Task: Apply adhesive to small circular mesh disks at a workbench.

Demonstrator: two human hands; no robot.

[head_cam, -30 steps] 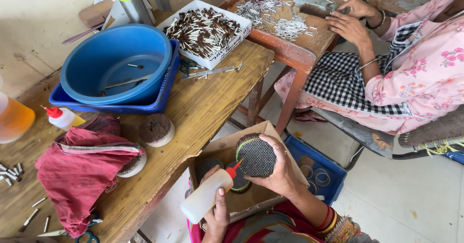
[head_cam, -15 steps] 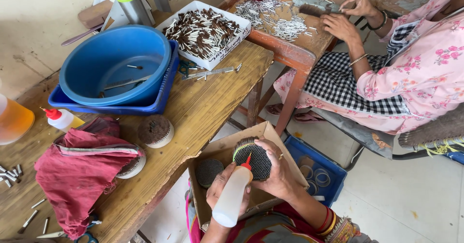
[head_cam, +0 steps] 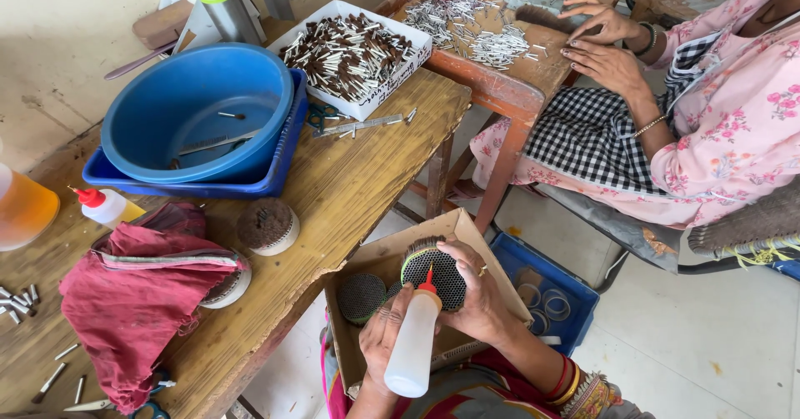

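Round brush [head_cam: 437,275] partly behind rt hand [head_cam: 477,298]

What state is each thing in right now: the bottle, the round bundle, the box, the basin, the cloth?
Squeeze bottle: tilted, red tip on the bundle, held by left hand.
Round bundle: held on edge by right hand, flat face toward the camera.
Cardboard box: open, another bundle inside.
Blue basin: upright, nearly empty, a few sticks inside.
Red cloth: crumpled on the table.
Second bottle: capped, lying down.
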